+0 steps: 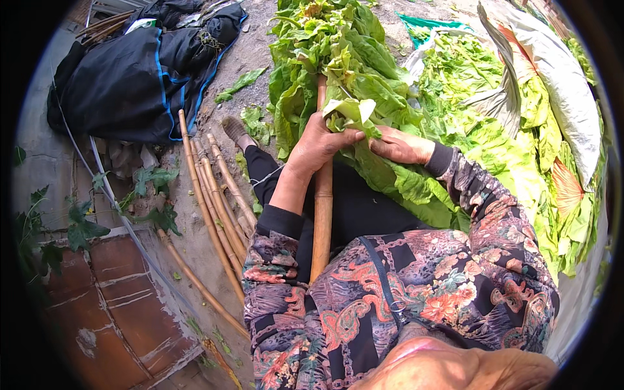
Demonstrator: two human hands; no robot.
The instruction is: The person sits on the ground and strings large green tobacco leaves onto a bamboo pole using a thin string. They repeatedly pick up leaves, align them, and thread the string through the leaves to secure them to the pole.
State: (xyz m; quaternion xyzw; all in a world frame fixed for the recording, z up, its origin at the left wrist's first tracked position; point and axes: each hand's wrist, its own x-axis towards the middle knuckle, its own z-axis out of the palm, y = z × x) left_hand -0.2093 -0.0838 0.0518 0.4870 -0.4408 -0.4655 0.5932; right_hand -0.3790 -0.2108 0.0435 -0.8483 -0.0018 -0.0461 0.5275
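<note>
A bamboo pole runs away from my lap, its far part covered by a thick row of broad green leaves that look like tobacco leaves. My left hand is closed at the pole just below this row, its thumb against a pale, folded leaf. On the other side of that leaf, my right hand has its fingers closed on the leaf's lower part. The thumbs nearly meet. Exactly how the left fingers wrap the pole is hidden.
A large heap of loose leaves lies at the right, partly under a white sheet. Several bare bamboo poles rest on the ground at my left. Beyond them are a black tarp bundle and a rusty brown panel.
</note>
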